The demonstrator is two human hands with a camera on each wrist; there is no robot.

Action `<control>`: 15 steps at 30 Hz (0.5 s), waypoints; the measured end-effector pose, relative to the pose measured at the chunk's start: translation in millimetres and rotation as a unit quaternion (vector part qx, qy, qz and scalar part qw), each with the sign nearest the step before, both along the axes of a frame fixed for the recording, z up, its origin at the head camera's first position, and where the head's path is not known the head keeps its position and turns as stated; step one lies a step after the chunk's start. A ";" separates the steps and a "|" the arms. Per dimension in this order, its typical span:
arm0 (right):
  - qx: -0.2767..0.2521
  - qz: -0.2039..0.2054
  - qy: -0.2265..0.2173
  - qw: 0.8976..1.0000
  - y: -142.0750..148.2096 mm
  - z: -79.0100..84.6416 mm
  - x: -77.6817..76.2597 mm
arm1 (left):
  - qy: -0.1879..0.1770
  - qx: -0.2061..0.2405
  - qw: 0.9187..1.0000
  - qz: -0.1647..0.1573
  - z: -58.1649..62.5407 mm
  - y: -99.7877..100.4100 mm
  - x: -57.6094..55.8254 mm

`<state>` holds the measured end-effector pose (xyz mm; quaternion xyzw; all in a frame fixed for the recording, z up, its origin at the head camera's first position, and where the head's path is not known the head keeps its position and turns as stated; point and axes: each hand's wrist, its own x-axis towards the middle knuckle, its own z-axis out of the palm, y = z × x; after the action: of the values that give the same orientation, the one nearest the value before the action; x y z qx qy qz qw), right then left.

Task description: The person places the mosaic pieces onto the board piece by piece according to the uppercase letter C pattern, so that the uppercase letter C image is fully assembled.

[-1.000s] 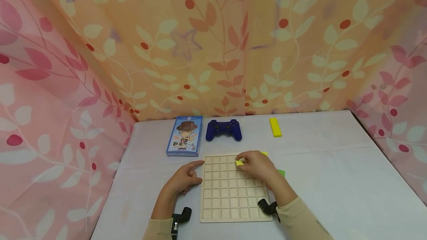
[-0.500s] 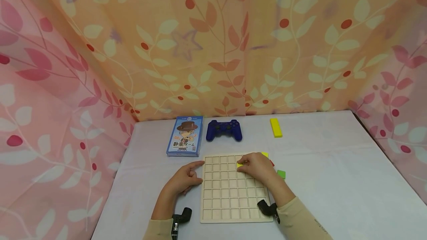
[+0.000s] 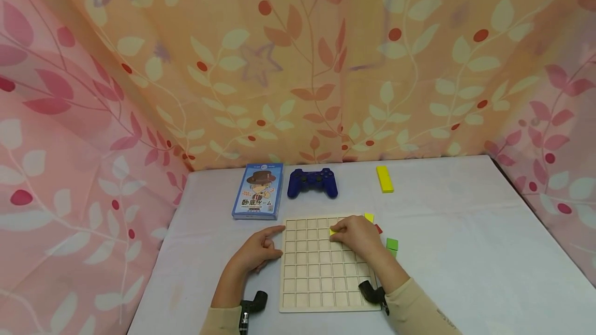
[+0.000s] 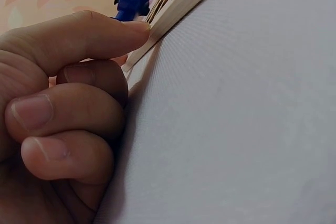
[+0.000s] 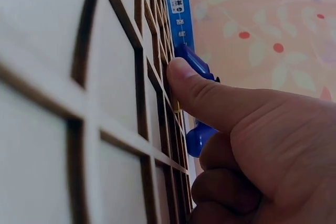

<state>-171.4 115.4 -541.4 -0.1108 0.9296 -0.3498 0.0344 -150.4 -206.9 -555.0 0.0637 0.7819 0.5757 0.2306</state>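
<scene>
A square wooden grid board [image 3: 308,273] lies flat on the white table. My left hand [image 3: 256,248] rests at its left edge, with the index finger and thumb touching the side. The left wrist view shows that hand's index finger [image 4: 89,35] stretched out and the other fingers curled in. Over the board's upper right part, my right hand [image 3: 362,237] pinches a small yellow tile [image 3: 332,231] at a grid cell. Only a sliver of the tile shows; my fingers hide the rest.
Right of the board lie a yellow tile [image 3: 369,217], a red piece [image 3: 379,229] and green tiles [image 3: 392,244], partly covered by my right arm. Behind stand a blue game box [image 3: 258,191], a blue game controller [image 3: 312,183] and a yellow bar [image 3: 385,179].
My right hand has shifted very slightly toward me, still pinching the yellow tile. More of the red and green pieces beside the board shows. The left hand stays where it was.
</scene>
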 end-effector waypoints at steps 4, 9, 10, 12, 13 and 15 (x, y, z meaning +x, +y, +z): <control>0.004 0.017 0.001 1.000 1.5 2.4 1.0 | 0.000 0.001 1.000 0.002 0.4 -0.8 -0.1; 0.028 0.027 -0.007 0.999 4.8 14.8 4.5 | -0.002 0.002 1.000 0.000 -0.4 -0.7 0.5; 0.031 0.025 -0.007 0.999 5.4 18.3 5.5 | -0.002 0.000 1.000 0.000 -0.5 -0.5 0.7; 0.031 0.021 -0.007 0.999 6.7 26.7 7.6 | -0.002 -0.002 1.000 0.000 -0.7 -0.3 0.8; 0.029 0.020 -0.008 0.999 7.6 30.8 8.5 | -0.002 -0.003 1.000 0.000 -0.6 -0.3 0.8; 0.019 0.021 -0.010 1.000 9.9 40.3 10.7 | -0.001 -0.004 1.000 0.000 -0.6 -0.4 0.5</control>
<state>-160.7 125.3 -501.1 -0.1257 0.9331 -0.3327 0.0529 -149.9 -207.3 -555.6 0.0618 0.7842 0.5724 0.2313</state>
